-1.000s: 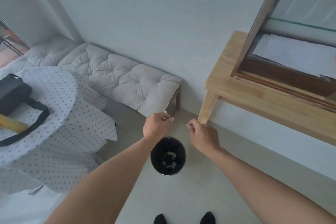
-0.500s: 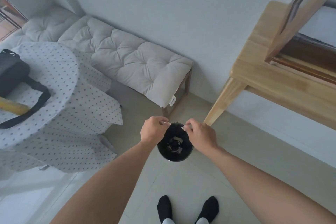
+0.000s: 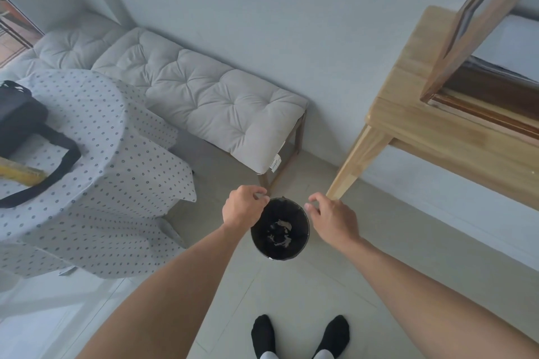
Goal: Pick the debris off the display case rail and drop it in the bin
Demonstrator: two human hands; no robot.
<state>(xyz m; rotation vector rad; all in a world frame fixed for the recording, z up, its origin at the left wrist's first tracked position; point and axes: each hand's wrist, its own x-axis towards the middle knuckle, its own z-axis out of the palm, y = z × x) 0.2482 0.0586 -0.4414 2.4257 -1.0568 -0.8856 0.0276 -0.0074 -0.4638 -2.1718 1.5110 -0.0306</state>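
Note:
A small round black bin point(image 3: 303, 245) stands on the floor in front of my feet, with pale scraps of debris point(image 3: 282, 232) lying at its bottom. My left hand point(image 3: 243, 208) hovers over the bin's left rim, fingers curled in against the thumb, with nothing visible in them. My right hand point(image 3: 332, 218) hovers at the right rim, thumb and fingers loosely apart and holding nothing. The display case rail point(image 3: 481, 114) runs along the case at the upper right, far from both hands.
The case sits on a light wooden table point(image 3: 414, 128) whose leg point(image 3: 347, 172) stands just behind the bin. A cushioned bench point(image 3: 210, 102) lines the wall. At the left is a round table with a dotted cloth point(image 3: 96, 137) and a black bag point(image 3: 20, 116).
Both hands came down over the bin, then parted to either side of its rim. The right hand's pinch has opened. My view tilted down, so my socked feet show.

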